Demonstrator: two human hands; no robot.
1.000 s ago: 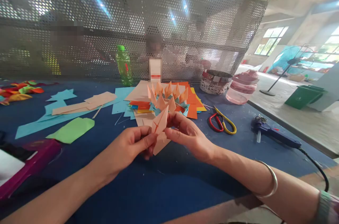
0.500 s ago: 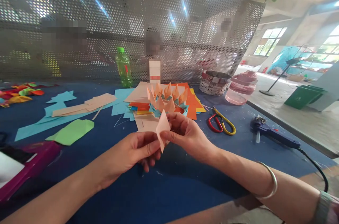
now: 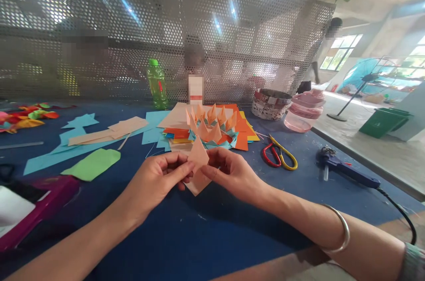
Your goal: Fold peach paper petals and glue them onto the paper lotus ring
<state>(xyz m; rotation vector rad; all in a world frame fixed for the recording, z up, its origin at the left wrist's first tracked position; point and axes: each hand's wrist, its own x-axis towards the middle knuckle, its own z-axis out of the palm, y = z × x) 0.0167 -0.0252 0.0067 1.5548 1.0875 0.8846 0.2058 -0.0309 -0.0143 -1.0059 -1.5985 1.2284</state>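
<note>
**Folded peach paper unit** (image 3: pixel 197 166), held in the air just above the blue-topped counter (image 3: pixel 199 236), with one pointed flap uppermost and a second point directed toward the counter. The unit is pinched from both sides by the left hand (image 3: pixel 156 181) and the right hand (image 3: pixel 232 174). Each grip is closed on the paper between the fingers, and neither is released. The step in hand is judged to be the shaping of this single unit. The next move appears to call for its creases to be firmed and its point kept true, so that it matches the similar points nearby.

Just beyond the unit lies a ring-shaped origami assembly (image 3: pixel 210 128) of upright peach points with teal flaps, resting on an orange paper sheet (image 3: pixel 241 139). To the right of the unit are red-and-yellow-handled scissors (image 3: pixel 279 157) and, farther off, a blue hot-glue gun (image 3: pixel 345 175). To its left lie a green paper offcut (image 3: pixel 91 164) and a teal paper offcut (image 3: pixel 66 150). Well beyond the unit stands a green plastic bottle (image 3: pixel 156 85), in front of a perforated metal screen (image 3: pixel 232 20).
</note>
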